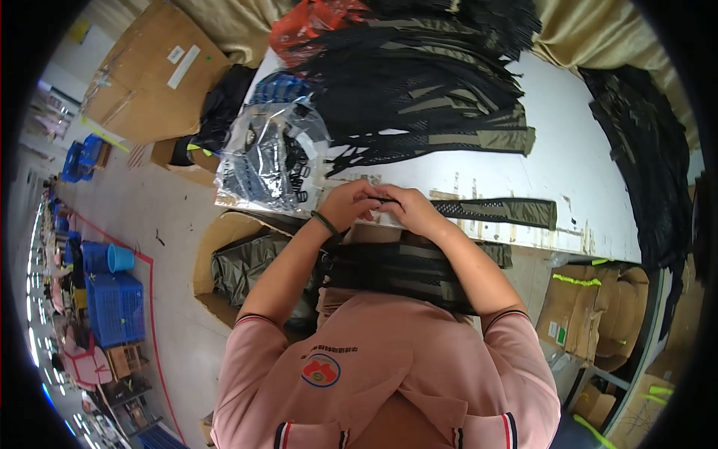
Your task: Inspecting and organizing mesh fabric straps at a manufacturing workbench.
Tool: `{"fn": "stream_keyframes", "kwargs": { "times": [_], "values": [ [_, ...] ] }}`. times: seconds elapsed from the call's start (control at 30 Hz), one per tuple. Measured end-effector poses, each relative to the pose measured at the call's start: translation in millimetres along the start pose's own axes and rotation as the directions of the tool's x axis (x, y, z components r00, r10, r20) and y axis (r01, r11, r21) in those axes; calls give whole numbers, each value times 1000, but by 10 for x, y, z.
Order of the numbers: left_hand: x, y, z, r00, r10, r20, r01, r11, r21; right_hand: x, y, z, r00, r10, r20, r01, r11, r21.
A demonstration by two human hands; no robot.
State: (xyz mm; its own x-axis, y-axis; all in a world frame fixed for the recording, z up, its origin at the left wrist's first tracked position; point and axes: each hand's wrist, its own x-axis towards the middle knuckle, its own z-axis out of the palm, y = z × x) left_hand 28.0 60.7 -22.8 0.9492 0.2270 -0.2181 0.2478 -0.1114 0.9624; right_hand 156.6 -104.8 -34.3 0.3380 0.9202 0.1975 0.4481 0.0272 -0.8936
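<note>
Both hands meet over the front edge of a white table (pixel 598 217). My left hand (pixel 350 203) and my right hand (pixel 410 209) pinch the narrow dark end of a long fabric strip (pixel 516 212) between their fingertips. Black mesh and an olive-green end make up this strip, which lies flat to the right along the table edge. Beyond my hands, a large pile of similar strips (pixel 426 90) spreads across the table. More dark strips (pixel 389 266) rest across my lap, partly hidden by my forearms.
A clear plastic bag (pixel 273 161) lies left of my hands, with a red bag (pixel 307 34) farther back. Dark fabric (pixel 643 165) hangs at the table's right end. Open cardboard boxes stand below, one at left (pixel 206 262), another at right (pixel 576 314).
</note>
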Motion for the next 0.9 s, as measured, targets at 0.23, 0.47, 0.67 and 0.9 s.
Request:
{"fn": "stream_keyframes", "kwargs": {
  "times": [0.23,0.47,0.67,0.9],
  "values": [
    [91,-421,-1174,935,138,-327,215,512,831,101,259,114,999,-22,41,25,997,-80],
    [228,-400,-1248,949,86,-304,234,455,859,209,285,81,997,51,54,-49,998,-46],
    [156,-286,-1196,929,208,-307,156,531,833,180,197,-28,961,276,22,-277,959,61],
    [-112,157,-244,983,-112,-142,59,941,-334,86,-58,-285,966,257,42,-260,951,167]
  ]
}}
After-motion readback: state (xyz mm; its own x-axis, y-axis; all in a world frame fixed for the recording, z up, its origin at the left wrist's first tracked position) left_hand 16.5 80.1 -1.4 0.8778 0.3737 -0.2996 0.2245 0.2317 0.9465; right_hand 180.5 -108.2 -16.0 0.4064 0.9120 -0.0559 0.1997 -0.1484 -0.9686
